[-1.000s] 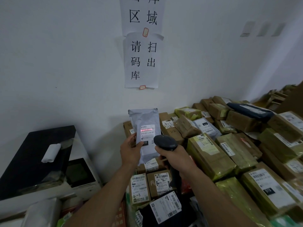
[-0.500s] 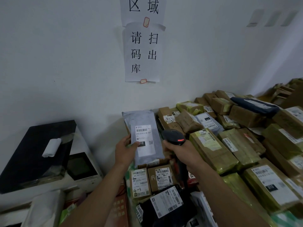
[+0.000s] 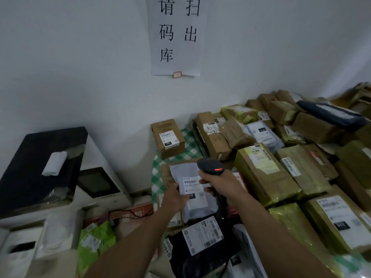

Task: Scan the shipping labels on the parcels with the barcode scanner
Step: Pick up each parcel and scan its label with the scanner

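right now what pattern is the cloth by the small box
Green-and-white check cloth, best in the head view.

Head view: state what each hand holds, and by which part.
The left hand pinches the grey mailer at its left edge, beside the label. The right hand grips the barcode scanner by its handle.

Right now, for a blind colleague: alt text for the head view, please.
The left hand holds a grey mailer, label up; the right hand grips a scanner by it. Taped parcels crowd the right, a white machine sits left.
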`<state>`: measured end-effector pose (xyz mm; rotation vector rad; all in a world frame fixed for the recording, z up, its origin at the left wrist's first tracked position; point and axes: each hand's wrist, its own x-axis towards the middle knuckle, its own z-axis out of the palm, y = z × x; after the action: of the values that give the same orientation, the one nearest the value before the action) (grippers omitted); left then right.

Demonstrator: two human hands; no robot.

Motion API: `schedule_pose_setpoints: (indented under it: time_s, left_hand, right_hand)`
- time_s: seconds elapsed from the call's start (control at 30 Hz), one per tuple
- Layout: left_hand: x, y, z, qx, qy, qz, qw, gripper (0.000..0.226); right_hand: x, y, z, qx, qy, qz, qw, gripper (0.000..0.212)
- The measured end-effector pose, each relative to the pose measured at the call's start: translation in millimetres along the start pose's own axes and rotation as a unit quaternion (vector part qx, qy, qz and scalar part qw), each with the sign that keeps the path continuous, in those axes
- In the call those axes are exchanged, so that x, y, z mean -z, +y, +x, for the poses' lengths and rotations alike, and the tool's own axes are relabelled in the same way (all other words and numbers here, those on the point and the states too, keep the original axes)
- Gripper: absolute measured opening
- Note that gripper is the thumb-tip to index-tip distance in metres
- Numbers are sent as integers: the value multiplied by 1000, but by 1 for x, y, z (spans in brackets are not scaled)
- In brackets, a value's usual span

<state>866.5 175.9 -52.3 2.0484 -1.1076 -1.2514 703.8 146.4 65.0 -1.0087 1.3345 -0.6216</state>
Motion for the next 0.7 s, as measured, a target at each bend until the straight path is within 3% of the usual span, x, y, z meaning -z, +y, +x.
schedule_pose_setpoints:
  time_s: [0.07, 0.13, 0.17, 0.3, 0.43, 0.57, 0.7]
  left_hand:
    - [3, -1, 11, -15, 24, 127, 991, 48]
    - [11, 5, 23, -13, 76, 178, 981, 86]
    - [15, 11, 32, -19, 98, 165, 981, 91]
    - [34, 50, 84, -47, 129, 107, 985, 75]
    - [41, 83, 144, -19, 125, 80, 989, 92]
    - [37, 96, 195, 62, 127, 100, 985, 125]
    - [31, 100, 229, 123, 144, 101, 977, 144]
  right_hand:
    - [2, -2, 11, -8, 0, 4, 1000, 17]
    - [5, -2, 24, -14, 8, 5, 1000, 19]
    - [7, -2, 32, -13, 14, 4, 1000, 19]
    - [17, -4, 63, -9, 28, 9, 1000, 21]
    - [22, -15, 93, -9, 31, 10, 999, 20]
    - [27, -20, 120, -12, 18, -7, 1000, 29]
    - [33, -20, 138, -19, 14, -16, 1000, 28]
